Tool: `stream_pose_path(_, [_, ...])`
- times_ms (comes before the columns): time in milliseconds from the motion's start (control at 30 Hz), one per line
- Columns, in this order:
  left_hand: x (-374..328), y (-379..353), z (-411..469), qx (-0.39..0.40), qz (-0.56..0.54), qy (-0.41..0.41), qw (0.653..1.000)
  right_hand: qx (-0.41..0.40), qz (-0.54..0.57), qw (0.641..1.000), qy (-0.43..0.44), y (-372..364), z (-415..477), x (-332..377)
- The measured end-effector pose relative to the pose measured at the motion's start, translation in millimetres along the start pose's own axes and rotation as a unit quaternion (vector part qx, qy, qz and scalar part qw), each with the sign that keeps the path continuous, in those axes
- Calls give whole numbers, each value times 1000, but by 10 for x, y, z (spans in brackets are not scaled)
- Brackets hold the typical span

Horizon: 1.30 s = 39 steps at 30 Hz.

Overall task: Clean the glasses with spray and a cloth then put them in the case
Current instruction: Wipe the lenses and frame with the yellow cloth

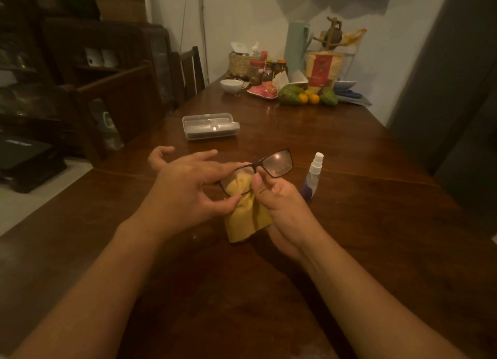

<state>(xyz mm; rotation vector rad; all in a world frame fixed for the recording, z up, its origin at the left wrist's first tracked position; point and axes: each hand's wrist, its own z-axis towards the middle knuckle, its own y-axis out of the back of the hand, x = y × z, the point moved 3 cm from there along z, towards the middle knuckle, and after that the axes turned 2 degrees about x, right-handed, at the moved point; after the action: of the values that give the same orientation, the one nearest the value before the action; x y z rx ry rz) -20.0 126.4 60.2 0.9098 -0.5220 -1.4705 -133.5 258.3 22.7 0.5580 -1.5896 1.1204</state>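
Dark-framed glasses point(278, 163) are held above the wooden table point(349, 224). My left hand point(188, 186) pinches the left lens rim between thumb and fingers, its other fingers spread. My right hand point(279, 205) grips the frame near the bridge and holds a yellow cloth point(243, 213) that is bunched behind the left lens and hangs down. The right lens looks misty. A small clear spray bottle point(313, 174) with a white nozzle stands just right of my right hand. A translucent glasses case point(211, 126) lies farther back on the table; whether its lid is shut I cannot tell.
At the table's far end stand a white bowl point(231, 85), jars point(258, 72), a woven basket point(240, 62), a red packet point(321, 69), and mangoes with oranges point(306, 95). Dark wooden chairs point(188, 71) and shelving line the left side.
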Motion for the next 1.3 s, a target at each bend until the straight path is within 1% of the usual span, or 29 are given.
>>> stream_pose_path(133, [-113, -33, 26, -11, 44, 12, 999, -22, -48, 998, 26, -11, -10, -8])
stream_pose_path(200, [-180, -60, 35, -14, 23, 7, 1000, -22, -60, 998, 31, -10, -14, -5])
stream_pose_path(267, [-218, -96, 47, -6, -30, 9, 1000, -17, -55, 998, 29, 7, -12, -1])
stream_pose_path(400, [-198, -102, 58, -9, -116, 19, 993, -10, 11, 999, 30, 64, 8, 37])
stream_pose_path(500, [-128, -46, 58, -19, -157, 15, 987, -4, 72, 997, 30, 129, 15, 94])
stream_pose_path(600, [-63, -20, 59, -23, -191, 15, 981, -6, 109, 994, 28, 193, 14, 123])
stream_pose_path(733, [-16, -32, 44, -29, -189, 15, 981, -14, 115, 993, 21, 216, 12, 113])
stream_pose_path(900, [-6, -26, 35, -34, -194, 25, 980, 13, 113, 993, 12, 190, 18, 83])
stream_pose_path(967, [15, -22, 33, -40, -199, 33, 979, 19, 106, 994, -3, 189, 19, 74])
stream_pose_path(1067, [49, -16, 29, -39, -210, 49, 976, 4, 93, 995, -26, 188, 25, 55])
stream_pose_path(1133, [68, -20, 30, -32, -206, 59, 976, -6, 117, 993, -19, 204, 31, 64])
stream_pose_path(1200, [75, -29, 34, -21, -194, 62, 979, -13, 167, 986, -5, 239, 32, 86])
stream_pose_path(1300, [78, -42, 34, -10, -167, 58, 984, -4, 208, 978, 10, 268, 26, 106])
